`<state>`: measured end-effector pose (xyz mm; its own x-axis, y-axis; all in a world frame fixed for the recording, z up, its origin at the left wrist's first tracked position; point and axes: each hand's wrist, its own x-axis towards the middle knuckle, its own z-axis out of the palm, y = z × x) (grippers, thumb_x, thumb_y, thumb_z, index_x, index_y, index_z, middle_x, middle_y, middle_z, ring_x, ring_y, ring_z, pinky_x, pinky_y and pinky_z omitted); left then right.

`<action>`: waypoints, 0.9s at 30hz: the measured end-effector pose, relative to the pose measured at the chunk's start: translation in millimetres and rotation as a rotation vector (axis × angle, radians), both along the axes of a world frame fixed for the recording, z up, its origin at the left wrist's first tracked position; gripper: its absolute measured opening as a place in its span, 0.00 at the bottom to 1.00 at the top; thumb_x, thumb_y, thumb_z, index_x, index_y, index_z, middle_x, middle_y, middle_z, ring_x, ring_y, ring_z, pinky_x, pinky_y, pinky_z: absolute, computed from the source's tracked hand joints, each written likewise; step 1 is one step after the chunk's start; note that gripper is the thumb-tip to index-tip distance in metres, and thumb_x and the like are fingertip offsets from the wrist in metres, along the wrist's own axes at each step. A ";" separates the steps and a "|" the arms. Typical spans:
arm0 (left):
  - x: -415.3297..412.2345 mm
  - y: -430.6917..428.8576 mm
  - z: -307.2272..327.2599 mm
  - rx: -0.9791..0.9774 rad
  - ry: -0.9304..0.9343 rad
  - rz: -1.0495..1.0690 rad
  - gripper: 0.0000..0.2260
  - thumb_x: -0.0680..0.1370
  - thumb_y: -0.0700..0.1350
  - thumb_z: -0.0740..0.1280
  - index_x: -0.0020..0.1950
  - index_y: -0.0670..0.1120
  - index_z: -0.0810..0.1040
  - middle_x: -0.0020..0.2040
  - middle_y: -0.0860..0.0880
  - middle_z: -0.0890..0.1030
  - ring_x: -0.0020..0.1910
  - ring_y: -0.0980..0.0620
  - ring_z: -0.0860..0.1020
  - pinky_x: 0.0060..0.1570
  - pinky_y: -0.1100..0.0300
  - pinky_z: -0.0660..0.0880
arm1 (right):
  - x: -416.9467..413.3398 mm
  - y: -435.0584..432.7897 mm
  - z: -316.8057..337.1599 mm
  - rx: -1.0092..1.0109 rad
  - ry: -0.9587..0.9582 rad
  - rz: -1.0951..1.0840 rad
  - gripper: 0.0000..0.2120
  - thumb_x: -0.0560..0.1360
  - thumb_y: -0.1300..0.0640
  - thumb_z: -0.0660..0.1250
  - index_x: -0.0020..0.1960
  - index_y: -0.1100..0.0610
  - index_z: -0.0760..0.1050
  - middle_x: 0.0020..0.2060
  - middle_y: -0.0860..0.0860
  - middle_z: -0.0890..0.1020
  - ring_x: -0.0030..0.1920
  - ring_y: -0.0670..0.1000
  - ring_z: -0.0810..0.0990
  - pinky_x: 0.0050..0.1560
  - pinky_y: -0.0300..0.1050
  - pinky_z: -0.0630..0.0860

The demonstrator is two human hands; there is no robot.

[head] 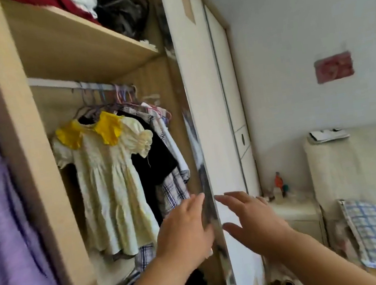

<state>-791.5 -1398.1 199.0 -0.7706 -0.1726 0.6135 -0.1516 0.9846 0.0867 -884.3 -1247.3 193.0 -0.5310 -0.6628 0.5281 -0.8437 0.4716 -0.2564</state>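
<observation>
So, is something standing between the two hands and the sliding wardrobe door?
Nothing visible does. The left hand is at the edge of the sliding door, and the right hand is spread over its front face. The hanging clothes hang behind the door's line, inside the wardrobe.

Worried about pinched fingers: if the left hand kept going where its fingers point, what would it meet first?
Probably the grey streaked edge of the cream sliding wardrobe door; the left hand points straight at it, fingertips seemingly touching.

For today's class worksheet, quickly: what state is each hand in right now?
Left hand: open, fingers at the wardrobe door edge.
Right hand: open, holding nothing.
</observation>
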 end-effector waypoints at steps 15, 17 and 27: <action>-67.1 -132.4 120.0 -0.003 0.223 0.425 0.29 0.75 0.55 0.65 0.75 0.54 0.59 0.73 0.56 0.63 0.70 0.55 0.65 0.67 0.60 0.64 | -150.8 -202.4 153.2 -0.192 0.233 0.478 0.28 0.75 0.46 0.64 0.72 0.44 0.61 0.67 0.46 0.70 0.65 0.51 0.70 0.63 0.50 0.69; -76.6 -145.4 136.5 0.014 0.207 0.458 0.29 0.76 0.54 0.65 0.75 0.54 0.59 0.74 0.55 0.62 0.71 0.55 0.64 0.68 0.61 0.63 | -171.3 -227.3 172.6 -0.187 0.222 0.516 0.28 0.75 0.46 0.64 0.72 0.45 0.61 0.66 0.48 0.71 0.65 0.52 0.71 0.63 0.50 0.70; -133.8 -215.5 218.2 -0.018 0.228 0.543 0.29 0.76 0.58 0.63 0.75 0.55 0.59 0.76 0.53 0.58 0.73 0.53 0.58 0.66 0.64 0.54 | -276.3 -338.1 264.1 -0.228 0.022 0.472 0.26 0.75 0.40 0.62 0.69 0.49 0.67 0.66 0.54 0.73 0.65 0.58 0.71 0.62 0.55 0.70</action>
